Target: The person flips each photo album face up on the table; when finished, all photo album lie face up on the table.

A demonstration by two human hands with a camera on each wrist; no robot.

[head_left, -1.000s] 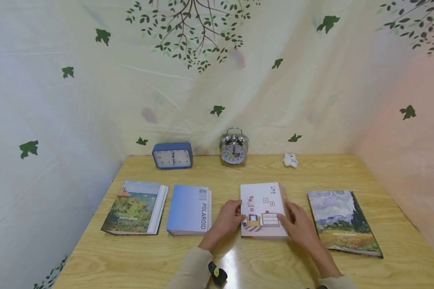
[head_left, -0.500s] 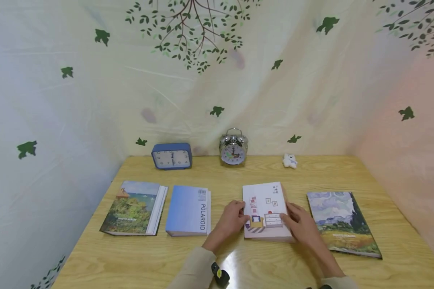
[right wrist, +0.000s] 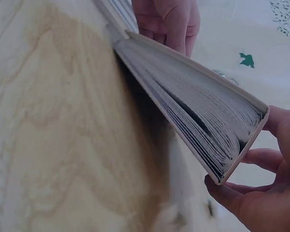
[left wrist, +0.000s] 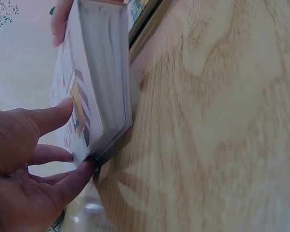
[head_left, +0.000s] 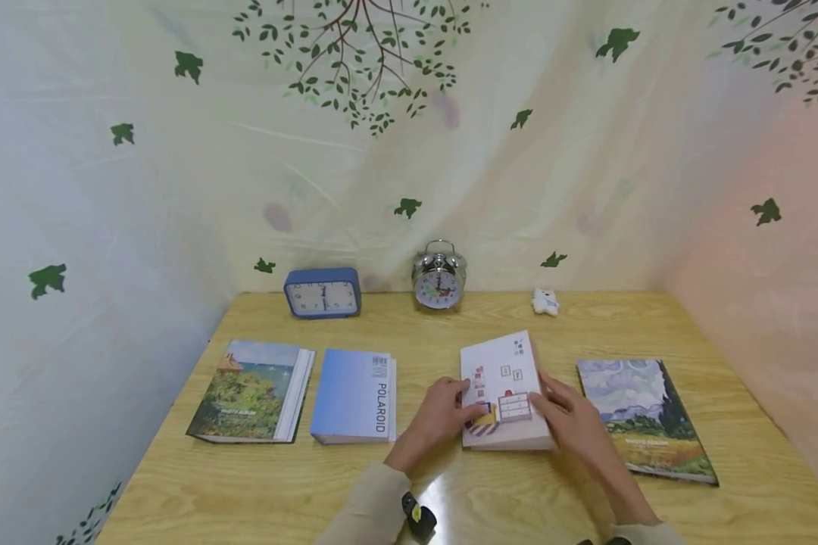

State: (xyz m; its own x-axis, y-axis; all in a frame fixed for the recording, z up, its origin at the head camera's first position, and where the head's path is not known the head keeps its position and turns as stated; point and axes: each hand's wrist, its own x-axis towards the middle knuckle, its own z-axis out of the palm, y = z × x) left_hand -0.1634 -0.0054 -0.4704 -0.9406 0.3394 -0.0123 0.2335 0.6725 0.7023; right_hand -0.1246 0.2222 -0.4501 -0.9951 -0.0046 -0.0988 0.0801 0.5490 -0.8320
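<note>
left hand (head_left: 436, 418) and right hand (head_left: 574, 424) grip a white album (head_left: 494, 362) between them by its long sides, right of the worktop's (head_left: 266, 488) middle, tilted cover up, long axis toward the far edge; a landscape-covered photo album (head_left: 644, 416) lies nearer the right edge.

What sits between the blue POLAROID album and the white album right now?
In the head view, the left hand lies between, gripping the white album; beyond it, that strip of tabletop is bare.
</note>
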